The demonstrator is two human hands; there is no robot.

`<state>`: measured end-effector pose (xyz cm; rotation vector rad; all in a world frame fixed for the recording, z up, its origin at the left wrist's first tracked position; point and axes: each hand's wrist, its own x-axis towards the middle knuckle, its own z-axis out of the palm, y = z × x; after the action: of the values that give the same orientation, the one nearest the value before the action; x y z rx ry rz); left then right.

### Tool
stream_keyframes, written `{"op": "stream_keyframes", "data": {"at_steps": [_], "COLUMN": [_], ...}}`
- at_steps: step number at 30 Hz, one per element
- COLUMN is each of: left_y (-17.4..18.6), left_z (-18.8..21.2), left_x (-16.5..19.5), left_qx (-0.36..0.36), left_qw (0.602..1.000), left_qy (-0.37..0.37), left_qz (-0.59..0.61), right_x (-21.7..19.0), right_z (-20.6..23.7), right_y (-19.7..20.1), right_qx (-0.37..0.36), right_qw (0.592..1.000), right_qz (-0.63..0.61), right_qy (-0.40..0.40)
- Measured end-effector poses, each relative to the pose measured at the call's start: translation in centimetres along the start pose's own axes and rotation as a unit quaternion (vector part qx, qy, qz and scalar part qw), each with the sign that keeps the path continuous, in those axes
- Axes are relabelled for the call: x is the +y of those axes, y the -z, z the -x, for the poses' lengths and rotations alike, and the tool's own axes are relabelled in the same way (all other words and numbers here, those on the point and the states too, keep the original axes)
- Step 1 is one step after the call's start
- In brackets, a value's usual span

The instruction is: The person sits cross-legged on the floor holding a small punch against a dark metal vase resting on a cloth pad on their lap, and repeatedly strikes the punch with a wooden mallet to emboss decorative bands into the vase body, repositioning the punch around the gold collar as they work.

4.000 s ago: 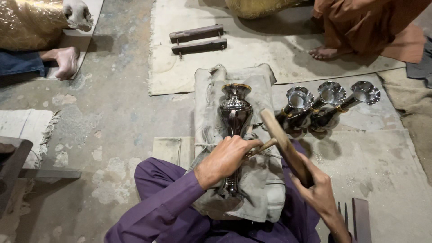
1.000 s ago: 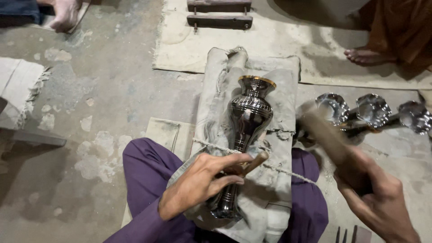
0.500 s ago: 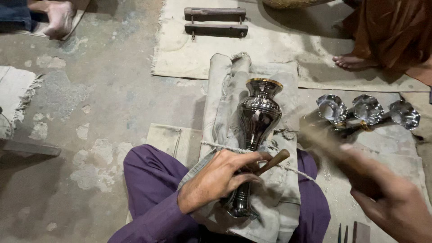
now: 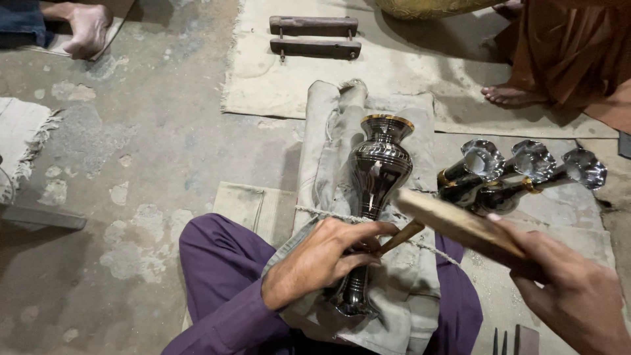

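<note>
A dark polished metal vase [image 4: 376, 177] with a gold rim lies on a grey padded cloth roll [image 4: 328, 151] across my lap, tied with a cord. My left hand [image 4: 322, 260] rests on the vase's narrow stem and holds a thin wooden-handled chisel [image 4: 402, 236] against the metal. My right hand [image 4: 572, 296] grips a flat wooden mallet [image 4: 457, 222], whose head hangs just above the chisel's end.
Three similar vases [image 4: 519, 174] lie side by side on the floor to the right. Two wooden blocks [image 4: 314, 36] sit on a mat beyond. Other people's bare feet show at top left [image 4: 82, 29] and top right [image 4: 513, 95]. Thin tools [image 4: 506, 342] lie at the bottom right.
The mallet has swung down and left toward the chisel's end. My left hand keeps the chisel on the vase. The view has shifted slightly.
</note>
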<state>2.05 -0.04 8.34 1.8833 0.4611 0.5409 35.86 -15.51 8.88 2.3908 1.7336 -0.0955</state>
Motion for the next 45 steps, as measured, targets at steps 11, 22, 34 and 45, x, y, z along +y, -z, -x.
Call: {"op": "stream_keyframes", "data": {"at_steps": [11,22,34,45], "left_y": [-0.1,-0.5,-0.8,-1.0], "left_z": [0.2,0.9,1.1,1.8], "left_x": [-0.5,-1.5,-2.5,-4.0], "left_qx": [-0.005,-0.01,-0.014,-0.03], "left_qw": [1.0,0.999,0.998,0.998], "left_qy": [-0.003,-0.009,-0.046,-0.035], "left_qz": [0.012,0.034,0.041,0.045], "right_x": [-1.1,0.7,0.6,0.5], "right_z": [-0.2,-0.1,0.1,0.7], "right_y": [1.8,0.7,1.7,1.4], "right_qx": [-0.036,0.054,0.015,0.082], "right_qw": [0.991,0.983,0.997,0.986], "right_qz": [-0.128,-0.163,-0.059,-0.1], "right_qy": [0.004,0.061,0.054,0.103]}}
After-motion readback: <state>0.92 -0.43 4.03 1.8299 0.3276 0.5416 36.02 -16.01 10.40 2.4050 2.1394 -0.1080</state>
